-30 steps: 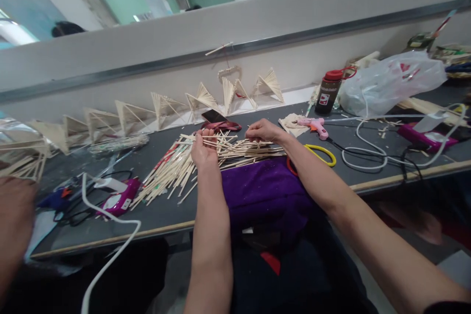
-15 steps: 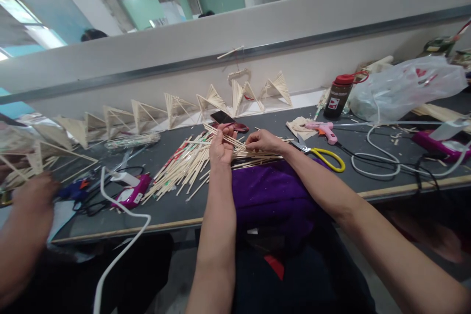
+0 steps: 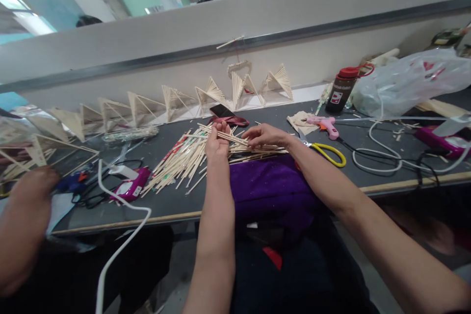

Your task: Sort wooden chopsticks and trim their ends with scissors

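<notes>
My left hand point(image 3: 218, 143), palm up, has its fingers curled round several thin wooden sticks point(image 3: 233, 138) that point to the right. At the right end of these sticks is my right hand point(image 3: 265, 135), its thumb and fingers bent around them. A loose pile of wooden sticks point(image 3: 184, 163) lies on the dark table, left of and beneath my hands. Purple cloth point(image 3: 270, 184) covers the table edge and my lap just below them. Behind my left hand rests a dark phone point(image 3: 221, 111) on a dark red strap.
Fan-shaped stick models point(image 3: 211, 94) line the wall. To the right are yellow-handled scissors point(image 3: 329, 155), a pink glue gun point(image 3: 324, 123), a bottle point(image 3: 340, 91) and a plastic bag point(image 3: 408, 81). A purple power strip point(image 3: 132, 185) and another person's hand point(image 3: 33, 191) are at left.
My right hand's fingers have spread a little from a tighter pinch on the sticks. The sticks in my left hand now lie flatter. The camera view has tilted slightly down.
</notes>
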Demonstrator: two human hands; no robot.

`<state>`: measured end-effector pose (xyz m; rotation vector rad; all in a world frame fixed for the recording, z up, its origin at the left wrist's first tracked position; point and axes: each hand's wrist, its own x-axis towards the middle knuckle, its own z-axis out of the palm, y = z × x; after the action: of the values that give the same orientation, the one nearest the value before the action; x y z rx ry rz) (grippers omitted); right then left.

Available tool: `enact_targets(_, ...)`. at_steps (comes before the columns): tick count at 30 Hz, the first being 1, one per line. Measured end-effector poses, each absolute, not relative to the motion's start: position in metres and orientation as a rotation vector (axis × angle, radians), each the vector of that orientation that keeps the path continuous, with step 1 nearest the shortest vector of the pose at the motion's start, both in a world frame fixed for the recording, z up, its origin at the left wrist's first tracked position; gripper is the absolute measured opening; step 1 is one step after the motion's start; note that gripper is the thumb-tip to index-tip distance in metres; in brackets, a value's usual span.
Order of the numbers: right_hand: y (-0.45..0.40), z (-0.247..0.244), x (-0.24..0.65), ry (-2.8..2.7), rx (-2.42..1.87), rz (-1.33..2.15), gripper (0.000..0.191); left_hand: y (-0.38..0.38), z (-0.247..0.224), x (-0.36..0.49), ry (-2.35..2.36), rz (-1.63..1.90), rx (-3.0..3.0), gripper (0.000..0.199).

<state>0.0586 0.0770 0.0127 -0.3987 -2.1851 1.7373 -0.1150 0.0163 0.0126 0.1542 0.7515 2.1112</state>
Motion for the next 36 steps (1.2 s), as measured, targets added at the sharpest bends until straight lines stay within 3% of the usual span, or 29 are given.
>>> enact_targets(7,0.074,0.004,0.048,-2.087,-0.288,1.756,0.031,0.017,0.011,-0.117,0.786,2.124,0.107,0.019)
enact_targets(18,0.069,0.001,0.044,-2.111,-0.395,1.482,0.017,0.021,0.009,-0.121,0.775,2.069,0.057,0.025)
enact_targets(22,0.076,0.009,0.053,-2.219,-0.383,1.382,0.02,0.023,0.01,-0.123,0.777,2.1,0.055,0.024)
enact_targets(27,0.109,0.022,0.085,-2.445,-0.874,0.776,0.031,0.019,0.013,-0.123,0.825,2.265,0.27,0.016)
enact_targets(29,0.12,0.02,0.093,-2.619,-1.06,0.596,0.045,0.018,0.013,-0.122,0.841,2.278,0.334,0.013)
enact_targets(33,0.124,0.006,0.092,-2.859,-1.096,0.518,0.099,0.017,0.012,-0.121,0.844,2.291,0.363,0.011)
enact_targets(36,0.119,0.0,0.089,-2.846,-1.137,0.477,0.115,0.016,0.011,-0.121,0.84,2.286,0.389,0.009)
